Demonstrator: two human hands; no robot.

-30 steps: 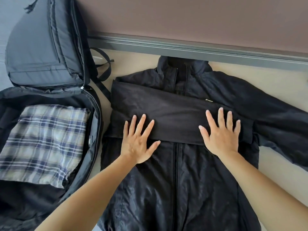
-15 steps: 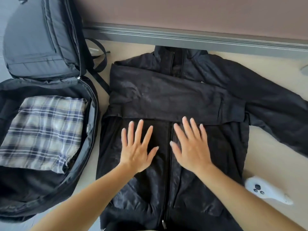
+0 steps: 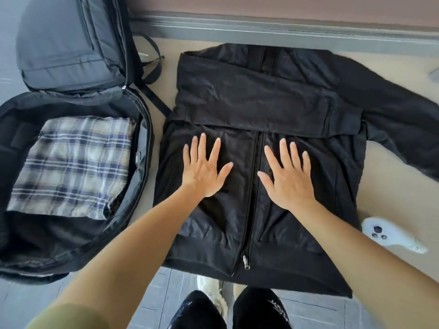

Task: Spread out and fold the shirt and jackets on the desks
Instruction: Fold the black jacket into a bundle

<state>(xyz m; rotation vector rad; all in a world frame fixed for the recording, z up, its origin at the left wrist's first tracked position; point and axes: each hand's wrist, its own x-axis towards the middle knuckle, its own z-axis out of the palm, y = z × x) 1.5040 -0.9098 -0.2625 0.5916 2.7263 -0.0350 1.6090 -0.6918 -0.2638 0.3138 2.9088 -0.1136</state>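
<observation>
Presses the left hand [image 3: 204,169] flat on the black jacket [image 3: 261,103], palm down, fingers straight and fanned apart, gripping nothing, at 9 o'clock of the zipper [image 3: 252,186]. Does the same with the right hand [image 3: 287,179] at 3 o'clock of that zipper: palm down, fingers spread, nothing pinched or held.

Finds the jacket lying front-up in the middle of the beige desk [image 3: 392,186], collar at 12 o'clock by the grey rail [image 3: 285,24], hem at 6 o'clock reaching the desk's near edge. Shows the sleeve from the 9 o'clock side [image 3: 261,91] folded across the chest as a broad band, just at 12 o'clock of both sets of fingertips, and the other sleeve [image 3: 403,129] stretched out flat toward 3 o'clock. Shows the metal zipper pull [image 3: 245,261] low at 6 o'clock, near the hem.

Has an open black backpack [image 3: 71,233] at 9 o'clock of the jacket, just beside it, with a folded plaid shirt [image 3: 76,162] lying inside the nearer compartment. Has a white controller [image 3: 389,233] on the desk at 4 o'clock, close beside the jacket's side.
</observation>
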